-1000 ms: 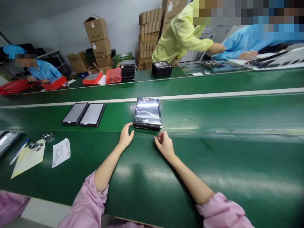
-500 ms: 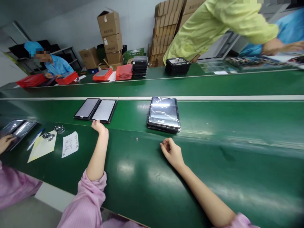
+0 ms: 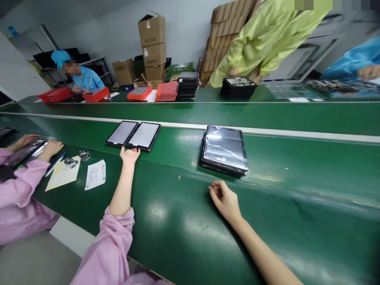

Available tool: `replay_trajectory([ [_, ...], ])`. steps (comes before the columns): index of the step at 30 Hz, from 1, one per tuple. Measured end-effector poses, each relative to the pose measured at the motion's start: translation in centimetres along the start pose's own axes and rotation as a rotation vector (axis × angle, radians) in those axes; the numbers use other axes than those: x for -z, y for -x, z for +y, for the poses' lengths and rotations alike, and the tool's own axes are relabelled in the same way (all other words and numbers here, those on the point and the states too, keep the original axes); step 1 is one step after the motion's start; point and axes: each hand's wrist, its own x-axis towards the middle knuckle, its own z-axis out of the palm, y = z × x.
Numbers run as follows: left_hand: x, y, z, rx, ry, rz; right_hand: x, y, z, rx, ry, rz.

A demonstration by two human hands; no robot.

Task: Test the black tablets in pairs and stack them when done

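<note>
Containers first: black tray (image 3: 237, 85) on the far side of the desk (image 3: 184, 221) has sth flat and pale in it, can't tell what. Red trays (image 3: 139, 93) stacked further left; the top one holds a grey panel.

My left hand (image 3: 130, 154) is open, fingers spread, tips at the near edge of the right one of two tablets (image 3: 144, 135). The pair lies flat, screens up, side by side and touching. Long axis runs away from me, far ends leaning a bit right.

My right hand (image 3: 225, 198) rests on the desk, palm up, fingers half curled, holding nothing. It's near a stack of tablets (image 3: 225, 149), w/ a gap between them.
</note>
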Motion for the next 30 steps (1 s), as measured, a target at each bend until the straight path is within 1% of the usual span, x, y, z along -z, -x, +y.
replay_trajectory([
  [5,-0.4,-0.7,-0.2,0.038,0.009,-0.009,0.3,-0.2,-0.2,-0.008,-0.005,0.014],
  [8,-0.6,-0.8,-0.5,0.033,0.019,-0.012,0.4,-0.2,-0.2,-0.014,0.002,0.022],
  [12,-0.3,-0.7,-0.8,0.011,0.049,-0.020,0.5,-0.2,-0.3,-0.031,0.003,0.018],
  [16,0.0,-0.3,-0.7,-0.015,0.083,-0.074,0.5,-0.3,-0.4,-0.069,-0.001,0.002],
  [19,-0.1,0.0,-0.7,-0.034,0.107,-0.105,0.4,-0.3,-0.3,-0.105,-0.020,0.017],
  [24,-0.6,0.4,-1.2,-0.045,0.125,-0.070,0.4,-0.2,-0.1,-0.102,-0.043,0.051],
  [30,-1.0,0.5,-2.7,-0.048,0.099,0.005,0.5,-0.2,0.0,-0.093,-0.040,0.054],
])
